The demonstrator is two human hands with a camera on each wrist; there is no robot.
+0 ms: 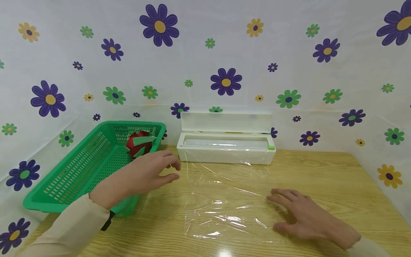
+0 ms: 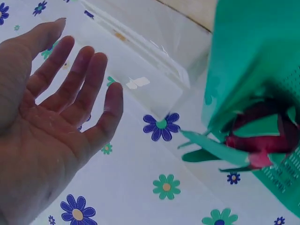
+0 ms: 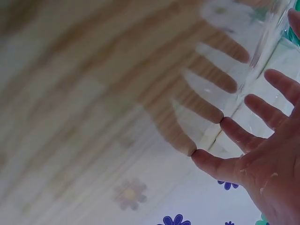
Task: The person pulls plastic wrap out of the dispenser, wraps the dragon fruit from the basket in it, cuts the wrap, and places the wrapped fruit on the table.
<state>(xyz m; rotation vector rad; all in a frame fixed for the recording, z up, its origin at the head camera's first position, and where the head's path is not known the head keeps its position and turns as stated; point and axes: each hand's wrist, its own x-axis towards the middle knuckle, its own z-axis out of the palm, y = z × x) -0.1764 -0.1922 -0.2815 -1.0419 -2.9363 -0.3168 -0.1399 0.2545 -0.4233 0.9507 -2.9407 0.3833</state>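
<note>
A clear sheet of plastic wrap [image 1: 224, 203] lies spread on the wooden table, running toward me from a white wrap dispenser box [image 1: 224, 156] whose lid stands up. My left hand [image 1: 146, 173] hovers by the near right side of a green basket [image 1: 70, 153], fingers loosely bent and nothing in them. A red dragon fruit [image 1: 137, 136] with green scales sits at the basket's far right, just beyond that hand. Over by the wrap's right edge, my right hand [image 1: 303, 216] has its fingers spread; in the right wrist view its fingertips [image 3: 202, 159] touch the glossy tabletop.
Inside the box lies a roll of wrap [image 1: 224, 143], and a small green piece [image 1: 271, 147] sits at its right front corner. Behind everything hangs a white flowered cloth [image 1: 192, 60]. Wooden tabletop [image 1: 324, 175] extends to the right of the box.
</note>
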